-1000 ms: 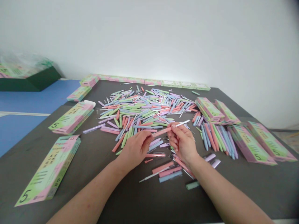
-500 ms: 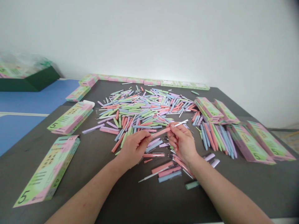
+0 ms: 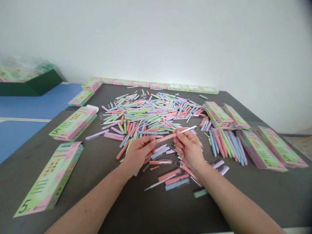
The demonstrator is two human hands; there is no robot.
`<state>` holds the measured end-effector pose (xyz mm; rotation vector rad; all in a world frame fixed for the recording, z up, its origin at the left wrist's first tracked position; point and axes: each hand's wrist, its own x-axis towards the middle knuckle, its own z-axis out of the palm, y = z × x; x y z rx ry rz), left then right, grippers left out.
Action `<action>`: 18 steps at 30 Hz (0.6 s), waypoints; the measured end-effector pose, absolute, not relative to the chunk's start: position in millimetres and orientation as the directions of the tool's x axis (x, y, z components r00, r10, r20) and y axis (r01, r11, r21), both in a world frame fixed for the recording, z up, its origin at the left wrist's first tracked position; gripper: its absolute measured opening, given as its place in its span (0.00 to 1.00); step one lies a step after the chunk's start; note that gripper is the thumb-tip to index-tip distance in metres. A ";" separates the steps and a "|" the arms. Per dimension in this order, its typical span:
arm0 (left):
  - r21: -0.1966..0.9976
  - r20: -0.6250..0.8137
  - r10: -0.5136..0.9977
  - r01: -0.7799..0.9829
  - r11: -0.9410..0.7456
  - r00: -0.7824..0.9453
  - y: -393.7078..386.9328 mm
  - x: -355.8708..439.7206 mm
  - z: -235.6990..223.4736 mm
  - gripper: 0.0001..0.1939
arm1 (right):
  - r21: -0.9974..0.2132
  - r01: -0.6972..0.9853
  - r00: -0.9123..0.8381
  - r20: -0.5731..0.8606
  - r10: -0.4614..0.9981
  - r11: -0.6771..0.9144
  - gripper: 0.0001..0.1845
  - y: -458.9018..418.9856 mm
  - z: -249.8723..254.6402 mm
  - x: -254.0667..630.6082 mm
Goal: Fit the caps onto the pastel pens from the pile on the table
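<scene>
A pink pen barrel is held slantwise between my two hands, above the loose pen parts. My left hand pinches its lower left end, fingers closed. The thumb and fingers of my right hand close around its upper right end, where a white pen refill sticks out past the fingertips. How far the refill sits inside the barrel is hidden by my fingers. Below the hands lie a capped pink pen, a blue pen piece and a loose white refill.
A wide heap of pastel pen parts covers the table's middle. Sorted barrels lie in a row at right, beside printed cartons. More cartons lie at left and along the wall. A dark green bin stands far left.
Both hands have shifted very slightly left with the pink pen barrel, and my left fingers have changed their pose a little. The things on the table look the same.
</scene>
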<state>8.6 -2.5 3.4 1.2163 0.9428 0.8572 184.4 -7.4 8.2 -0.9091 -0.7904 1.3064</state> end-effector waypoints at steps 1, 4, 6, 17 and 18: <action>0.993 -0.112 0.923 0.002 0.120 0.368 -2.7 8.5 3.9 0.12 | -0.895 -0.446 0.109 -0.018 0.994 0.033 0.10 -7.3 8.0 184.6; 0.961 0.017 0.945 0.257 -0.106 0.326 -2.9 7.4 5.6 0.12 | -0.895 -0.445 0.115 -0.034 0.993 0.021 0.11 -6.3 6.6 185.9; 0.849 0.150 0.930 0.439 -0.295 0.334 -1.9 6.0 5.7 0.11 | -0.898 -0.441 0.120 -0.049 0.992 0.009 0.11 -5.4 6.0 186.5; 0.541 0.494 0.773 0.555 -0.632 0.399 -1.6 1.8 2.8 0.08 | -0.904 -0.427 0.122 -0.064 0.990 -0.006 0.12 -6.3 7.2 182.7; 0.585 0.459 0.803 0.551 -0.596 0.380 -2.3 2.5 4.8 0.08 | -0.904 -0.427 0.119 -0.058 0.991 -0.002 0.12 -6.4 7.4 182.7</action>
